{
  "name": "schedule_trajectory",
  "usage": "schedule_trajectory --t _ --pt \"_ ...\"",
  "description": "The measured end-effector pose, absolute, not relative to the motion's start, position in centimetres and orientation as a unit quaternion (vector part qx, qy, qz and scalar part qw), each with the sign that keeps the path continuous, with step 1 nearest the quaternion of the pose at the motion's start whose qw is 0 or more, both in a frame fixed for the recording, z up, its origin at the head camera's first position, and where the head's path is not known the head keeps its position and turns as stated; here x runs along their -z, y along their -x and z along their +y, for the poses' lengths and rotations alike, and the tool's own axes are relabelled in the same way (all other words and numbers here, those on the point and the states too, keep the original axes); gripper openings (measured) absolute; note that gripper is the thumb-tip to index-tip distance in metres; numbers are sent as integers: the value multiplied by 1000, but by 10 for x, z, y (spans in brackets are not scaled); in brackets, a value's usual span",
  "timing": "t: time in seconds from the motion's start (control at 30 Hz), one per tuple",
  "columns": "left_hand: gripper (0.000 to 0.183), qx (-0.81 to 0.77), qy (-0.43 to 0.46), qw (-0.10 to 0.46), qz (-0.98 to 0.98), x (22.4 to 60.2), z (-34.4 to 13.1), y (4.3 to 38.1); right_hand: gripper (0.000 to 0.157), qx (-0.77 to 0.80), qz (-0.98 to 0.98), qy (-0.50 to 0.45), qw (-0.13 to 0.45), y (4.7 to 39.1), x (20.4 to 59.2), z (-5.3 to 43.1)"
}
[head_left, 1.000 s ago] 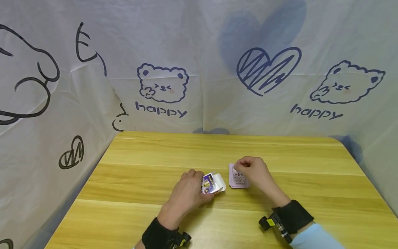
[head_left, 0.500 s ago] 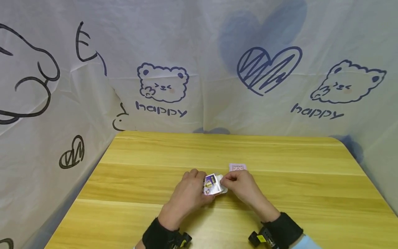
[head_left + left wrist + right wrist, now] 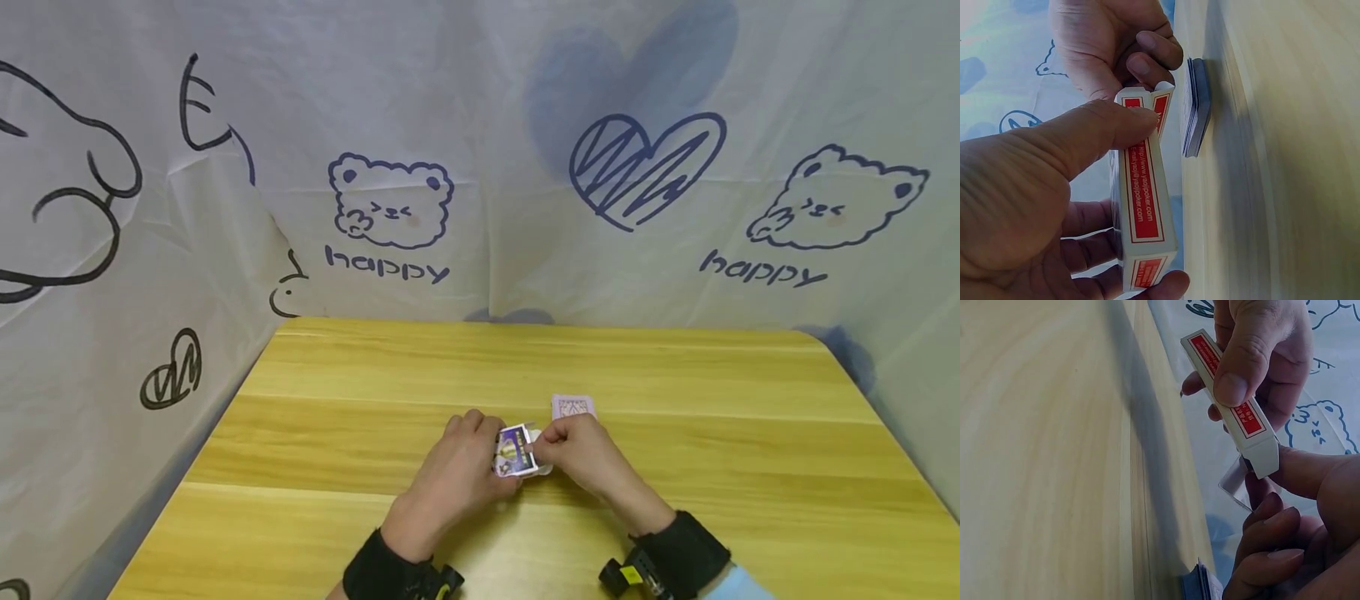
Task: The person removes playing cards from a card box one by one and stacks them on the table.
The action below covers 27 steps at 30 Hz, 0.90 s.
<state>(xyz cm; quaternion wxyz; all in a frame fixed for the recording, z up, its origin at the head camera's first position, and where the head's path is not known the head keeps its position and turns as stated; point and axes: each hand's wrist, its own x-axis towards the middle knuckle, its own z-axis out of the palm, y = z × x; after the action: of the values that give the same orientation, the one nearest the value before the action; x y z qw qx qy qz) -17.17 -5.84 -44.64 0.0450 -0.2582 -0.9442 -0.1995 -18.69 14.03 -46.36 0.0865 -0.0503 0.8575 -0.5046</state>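
Moved off the deck [image 3: 573,405] with the right hand [image 3: 579,446], now pinching the card box [image 3: 512,452] at its open end; gripping it above the counter [image 3: 375,358] with the left hand [image 3: 459,457]; apparently working its mouth.

Box [image 3: 512,452], purple face up, red panels on white sides, flap [image 3: 1161,104] open, gripped by left hand [image 3: 459,467] above table [image 3: 337,442], open end pinched by right hand [image 3: 581,450], cards [image 3: 573,406] stacked flat on table, patterned back up, beyond right hand

The work area is booth-like: pale cloth sheets [image 3: 517,50] with line-drawn bears [image 3: 392,200] and hearts [image 3: 648,171] bound a wood-grain bench [image 3: 352,371] on three sides.
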Motion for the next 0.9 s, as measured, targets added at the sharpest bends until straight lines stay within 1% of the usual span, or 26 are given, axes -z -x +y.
schedule_trajectory --t 0.2,0.37,0.57,0.7,0.83,0.9 --pt "61 194 262 53 -944 445 -59 173 14 525 842 58 107 187 462 142" --pt "62 196 264 46 -943 445 -59 172 16 541 831 45 125 187 462 142" --pt "61 205 265 38 -941 444 -58 172 19 534 835 37 125 187 464 144" --pt "60 207 267 41 -940 443 -58 172 15 540 831 48 125 189 465 145" --pt "60 208 266 34 -941 443 -58 172 16 553 818 59 146 189 462 148" --pt "61 208 264 30 -941 442 -59 172 19 555 814 62 159 190 460 150"
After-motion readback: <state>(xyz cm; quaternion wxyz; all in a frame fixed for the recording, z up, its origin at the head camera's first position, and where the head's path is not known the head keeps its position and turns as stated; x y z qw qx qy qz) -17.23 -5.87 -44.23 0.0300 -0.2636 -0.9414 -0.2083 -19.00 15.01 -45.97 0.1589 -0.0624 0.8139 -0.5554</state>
